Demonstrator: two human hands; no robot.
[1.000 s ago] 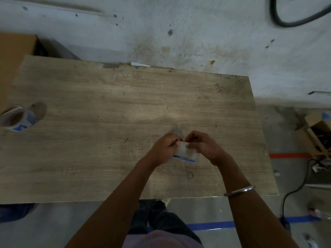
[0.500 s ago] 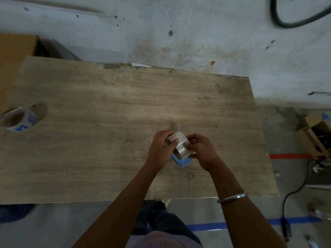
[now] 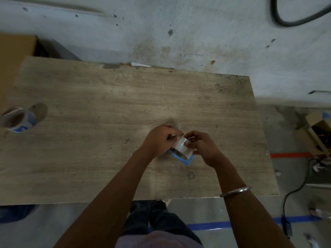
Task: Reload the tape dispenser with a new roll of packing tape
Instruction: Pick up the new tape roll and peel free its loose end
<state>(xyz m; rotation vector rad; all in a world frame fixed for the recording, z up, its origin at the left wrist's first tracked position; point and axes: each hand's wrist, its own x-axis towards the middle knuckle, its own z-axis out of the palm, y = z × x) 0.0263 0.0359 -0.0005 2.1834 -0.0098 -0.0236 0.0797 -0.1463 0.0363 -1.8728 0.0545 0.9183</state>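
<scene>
Head view: both hands meeting over the wooden counter (image 3: 107, 108) — left hand (image 3: 158, 140) and right hand (image 3: 200, 145) each keeping a grip on the clear tape roll (image 3: 181, 146), blue-edged dispenser (image 3: 186, 160) sitting just beneath. Another tape roll (image 3: 17, 119) lying at the counter's far left edge.

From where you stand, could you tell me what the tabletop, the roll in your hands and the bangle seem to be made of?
Tabletop: wood or wood-look laminate, matte, with grey-brown grain and a chipped far edge. Roll: clear plastic tape, glossy with a white glare, sitting on a blue dispenser, probably plastic. Bangle: apparently metal, thin, silvery and shiny.
</scene>
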